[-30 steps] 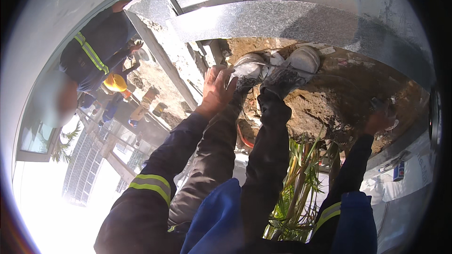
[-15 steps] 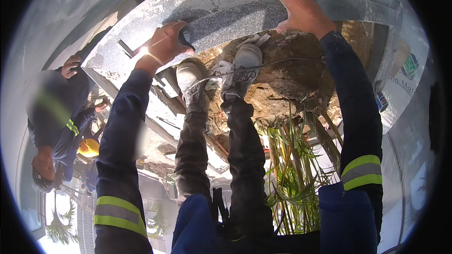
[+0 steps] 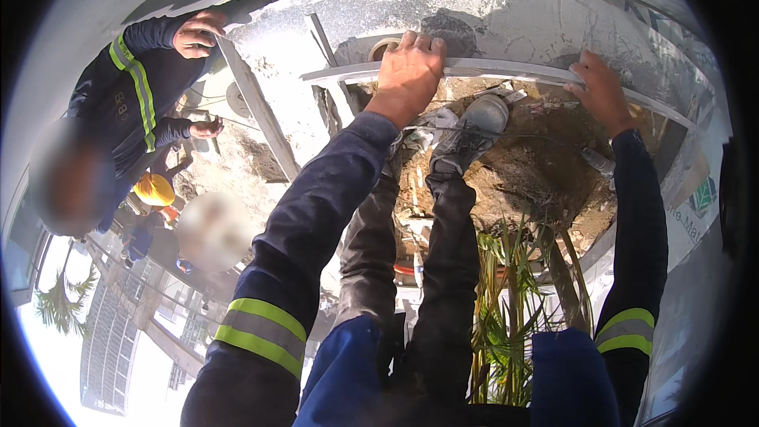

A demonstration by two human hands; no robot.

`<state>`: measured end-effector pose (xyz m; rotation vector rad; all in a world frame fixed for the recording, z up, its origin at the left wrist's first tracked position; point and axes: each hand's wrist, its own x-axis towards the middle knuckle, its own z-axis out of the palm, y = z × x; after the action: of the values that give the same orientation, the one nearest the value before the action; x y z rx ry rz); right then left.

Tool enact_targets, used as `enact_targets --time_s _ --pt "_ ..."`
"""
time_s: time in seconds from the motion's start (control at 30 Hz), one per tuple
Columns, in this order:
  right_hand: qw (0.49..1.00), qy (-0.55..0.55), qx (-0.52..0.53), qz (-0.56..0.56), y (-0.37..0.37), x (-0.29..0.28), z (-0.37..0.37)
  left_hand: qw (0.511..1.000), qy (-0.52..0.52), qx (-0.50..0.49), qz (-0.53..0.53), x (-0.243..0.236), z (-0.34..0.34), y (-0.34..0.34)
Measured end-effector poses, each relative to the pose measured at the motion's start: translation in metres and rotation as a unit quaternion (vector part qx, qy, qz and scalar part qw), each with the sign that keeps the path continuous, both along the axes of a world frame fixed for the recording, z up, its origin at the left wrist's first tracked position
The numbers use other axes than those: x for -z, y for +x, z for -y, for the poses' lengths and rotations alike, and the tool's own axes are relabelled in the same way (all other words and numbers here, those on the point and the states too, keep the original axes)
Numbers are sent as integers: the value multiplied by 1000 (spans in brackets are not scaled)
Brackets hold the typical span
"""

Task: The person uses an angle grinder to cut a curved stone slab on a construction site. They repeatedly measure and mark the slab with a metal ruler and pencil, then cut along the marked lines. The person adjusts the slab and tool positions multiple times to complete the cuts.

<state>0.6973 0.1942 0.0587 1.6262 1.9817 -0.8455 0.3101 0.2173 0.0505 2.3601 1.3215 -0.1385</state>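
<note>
My left hand (image 3: 407,79) is closed over a long, grey, curved strip (image 3: 498,67), seen edge-on across the pale, speckled curved slab (image 3: 545,20). Farther right, my right hand (image 3: 601,91) grips the same strip with bent fingers. Partly hidden behind my left hand is a round, tan-rimmed opening or ring (image 3: 383,49); I cannot tell which. A narrow grey bar (image 3: 320,35) stands crosswise at the strip's left part. Below the strip, my shoe (image 3: 482,119) rests among dirt and pale scraps, with a thin cable across it.
A co-worker (image 3: 134,95) in dark workwear reaches to a long beam (image 3: 257,111) at the upper left. Others, one in a yellow hard hat (image 3: 154,188), are behind. Leafy plants (image 3: 506,308) and rubble (image 3: 522,174) lie below me; a white sign panel (image 3: 688,205) is at the right.
The strip, earlier broad-faced, now shows narrow and edge-on, lower on the right. My left hand has moved right onto it, and my right hand has moved right and down along it.
</note>
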Motion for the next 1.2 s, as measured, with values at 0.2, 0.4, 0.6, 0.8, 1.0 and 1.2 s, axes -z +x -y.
enact_targets --time_s 0.2,0.4,0.6,0.8,1.0,1.2 --pt "989 142 -37 1 9 5 54 999 20 -35 26 -26 30 -1" --pt "975 210 -69 -29 20 13 73 998 17 -51 39 -33 44 -4" --pt "975 205 -57 -61 1 3 50 996 61 -53 43 -19 32 -7" --pt "968 229 -58 -79 2 4 44 996 67 -42 30 -13 28 -7" --pt "973 220 -28 -61 -6 1 45 998 65 -25 5 -5 30 -6" --pt "960 276 -37 -39 -5 17 52 999 11 -8 -50 -1 37 -14"
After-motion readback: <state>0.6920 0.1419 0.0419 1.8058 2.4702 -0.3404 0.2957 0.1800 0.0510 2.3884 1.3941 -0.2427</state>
